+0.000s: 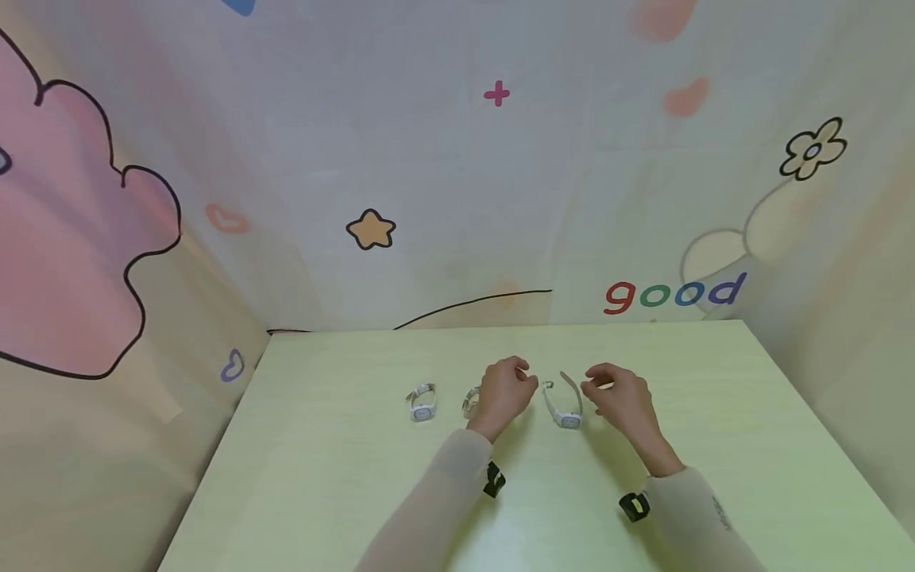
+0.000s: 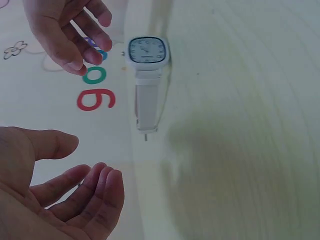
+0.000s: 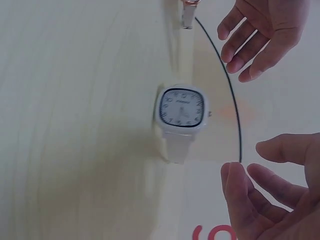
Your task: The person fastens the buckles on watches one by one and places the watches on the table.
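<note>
A wristwatch with a white squarish case (image 1: 569, 422) lies on the table, its white strap unfastened and the two ends standing up and apart. My left hand (image 1: 503, 394) hovers just left of that strap, and my right hand (image 1: 623, 400) is close on its right side. Both hands hold nothing, with fingers loosely bent and thumbs apart from the fingertips in the wrist views. The dial (image 2: 147, 50) with black numerals faces up in the left wrist view. From the right wrist, the same watch (image 3: 182, 108) shows near the middle.
To the left stands another white watch (image 1: 423, 412) with its strap looped. A further watch (image 1: 470, 402) is partly hidden behind my left hand. The pale table (image 1: 343, 492) meets a printed cloth backdrop (image 1: 443, 183) at the back and sides.
</note>
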`<move>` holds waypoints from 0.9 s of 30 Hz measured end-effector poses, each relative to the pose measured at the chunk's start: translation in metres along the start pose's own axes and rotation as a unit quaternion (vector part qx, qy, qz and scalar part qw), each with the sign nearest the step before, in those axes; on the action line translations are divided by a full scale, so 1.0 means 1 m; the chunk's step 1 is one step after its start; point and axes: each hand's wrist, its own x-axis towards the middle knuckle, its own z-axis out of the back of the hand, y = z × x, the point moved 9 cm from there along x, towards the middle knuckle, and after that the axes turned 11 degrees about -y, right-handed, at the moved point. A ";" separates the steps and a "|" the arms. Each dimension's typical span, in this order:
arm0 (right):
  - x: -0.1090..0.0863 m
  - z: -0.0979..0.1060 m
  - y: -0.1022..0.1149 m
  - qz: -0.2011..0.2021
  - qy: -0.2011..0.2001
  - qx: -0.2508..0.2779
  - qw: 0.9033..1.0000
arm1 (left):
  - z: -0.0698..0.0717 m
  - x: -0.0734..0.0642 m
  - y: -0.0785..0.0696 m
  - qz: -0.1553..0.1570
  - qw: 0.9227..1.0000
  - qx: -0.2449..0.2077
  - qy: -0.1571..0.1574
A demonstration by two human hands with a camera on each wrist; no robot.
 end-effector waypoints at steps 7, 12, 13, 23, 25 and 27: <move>0.010 -0.018 -0.015 -0.028 0.041 -0.024 0.998 | -0.022 0.006 0.008 0.017 0.996 0.078 0.037; 0.013 -0.030 -0.023 -0.041 0.079 -0.059 0.994 | -0.034 0.009 0.012 0.024 0.990 0.127 0.058; 0.014 -0.031 -0.025 -0.042 0.080 -0.064 0.994 | -0.036 0.009 0.013 0.026 0.989 0.134 0.059; 0.018 -0.038 -0.029 -0.025 0.061 -0.112 0.992 | -0.052 0.006 0.024 0.054 0.977 0.197 0.061; 0.020 -0.038 -0.025 -0.018 0.051 -0.120 0.991 | -0.055 0.007 0.023 0.047 0.976 0.204 0.060; 0.022 -0.038 -0.023 -0.011 0.043 -0.124 0.991 | -0.056 0.008 0.021 0.043 0.977 0.200 0.060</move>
